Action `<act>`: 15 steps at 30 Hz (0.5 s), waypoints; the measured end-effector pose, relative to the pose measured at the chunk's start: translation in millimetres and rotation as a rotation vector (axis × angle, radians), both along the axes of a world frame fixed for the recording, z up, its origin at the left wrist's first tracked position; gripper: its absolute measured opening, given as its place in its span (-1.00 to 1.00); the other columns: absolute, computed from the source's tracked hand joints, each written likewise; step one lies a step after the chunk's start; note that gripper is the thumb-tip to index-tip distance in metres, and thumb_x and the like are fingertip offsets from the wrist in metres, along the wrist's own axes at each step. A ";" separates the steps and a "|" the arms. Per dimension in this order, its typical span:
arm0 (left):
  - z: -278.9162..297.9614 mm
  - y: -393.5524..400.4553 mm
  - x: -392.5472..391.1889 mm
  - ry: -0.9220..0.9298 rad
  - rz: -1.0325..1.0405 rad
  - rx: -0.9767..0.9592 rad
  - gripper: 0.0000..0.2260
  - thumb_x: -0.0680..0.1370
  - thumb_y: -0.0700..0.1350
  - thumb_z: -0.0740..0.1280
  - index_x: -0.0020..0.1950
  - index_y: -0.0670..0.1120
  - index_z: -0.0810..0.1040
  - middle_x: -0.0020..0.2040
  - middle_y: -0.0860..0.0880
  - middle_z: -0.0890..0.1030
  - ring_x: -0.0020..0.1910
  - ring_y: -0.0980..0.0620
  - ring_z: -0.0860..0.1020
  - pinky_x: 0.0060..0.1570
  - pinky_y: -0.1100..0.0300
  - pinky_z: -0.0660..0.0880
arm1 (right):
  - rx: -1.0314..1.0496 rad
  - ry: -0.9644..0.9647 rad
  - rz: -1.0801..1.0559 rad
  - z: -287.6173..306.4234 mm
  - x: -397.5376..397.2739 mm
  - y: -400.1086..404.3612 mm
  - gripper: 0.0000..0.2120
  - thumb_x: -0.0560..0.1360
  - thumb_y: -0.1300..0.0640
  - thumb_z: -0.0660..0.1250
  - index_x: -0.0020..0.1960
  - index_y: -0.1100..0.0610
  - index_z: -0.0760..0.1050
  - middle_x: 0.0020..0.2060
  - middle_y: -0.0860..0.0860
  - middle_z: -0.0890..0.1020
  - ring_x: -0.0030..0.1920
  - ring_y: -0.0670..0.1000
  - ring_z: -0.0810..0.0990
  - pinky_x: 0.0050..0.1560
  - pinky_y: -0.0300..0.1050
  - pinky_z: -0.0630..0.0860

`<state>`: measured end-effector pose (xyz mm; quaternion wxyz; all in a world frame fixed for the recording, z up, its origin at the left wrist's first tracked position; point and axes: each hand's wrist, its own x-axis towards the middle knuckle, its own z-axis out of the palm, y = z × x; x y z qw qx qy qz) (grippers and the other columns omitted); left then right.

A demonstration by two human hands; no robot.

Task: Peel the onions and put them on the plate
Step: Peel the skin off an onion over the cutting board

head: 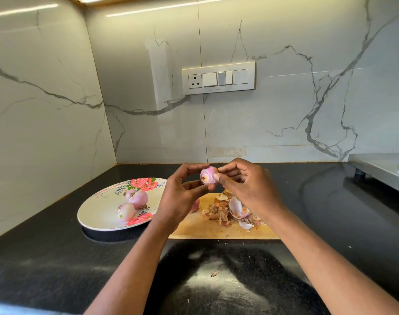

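Both hands are raised above the cutting board (216, 228) and meet around one small onion (208, 176). The left hand (182, 196) grips it from the left, the forefinger curled over its top and the thumb pressing up from beneath. The right hand (246, 189) pinches at the onion's right side with thumb and forefinger, their tips touching the pale purple flesh close to a scrap of brown skin by the upper right edge; its other fingers are curled behind. The onion's root end faces the camera between the two sets of fingertips.

Below the right hand's fingers, a heap of peels (230, 211) lies on the cutting board, brown papery bits mixed with pale fleshy layers. Just under the left hand, a pinkish piece shows at the board's left end, mostly hidden by the hand, so what it is cannot be told.

To the left of the left hand sits a flowered plate (96, 212) on the black counter (57, 258). Two peeled onions (125, 211) (137, 198) lie on it, touching each other, well apart from the fingers.

On the marble wall behind the hands is a switch panel (218, 78).
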<state>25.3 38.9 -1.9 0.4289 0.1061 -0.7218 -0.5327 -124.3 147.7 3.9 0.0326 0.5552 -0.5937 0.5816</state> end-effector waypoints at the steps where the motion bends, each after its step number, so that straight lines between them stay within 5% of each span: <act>1: 0.0 -0.2 -0.2 -0.002 -0.002 -0.001 -0.60 0.43 -0.31 0.53 0.24 -0.09 0.60 0.12 0.13 0.69 0.09 0.08 0.69 -0.04 0.30 0.59 | -0.002 0.012 -0.005 -0.1 0.0 -0.5 -0.82 0.47 0.07 0.53 0.05 0.10 0.67 -0.15 -0.10 0.73 -0.12 -0.18 0.71 -0.08 -0.15 0.68; 15: -2.0 0.5 -1.4 -0.040 0.004 -0.011 -0.59 0.41 -0.29 0.55 0.21 -0.08 0.58 0.16 0.09 0.67 0.11 0.02 0.68 0.04 0.18 0.63 | -0.057 0.050 -0.159 -6.1 -0.1 -3.1 -0.93 0.45 0.22 0.53 -0.13 0.13 0.65 -0.28 -0.10 0.69 -0.26 -0.12 0.66 -0.26 -0.28 0.58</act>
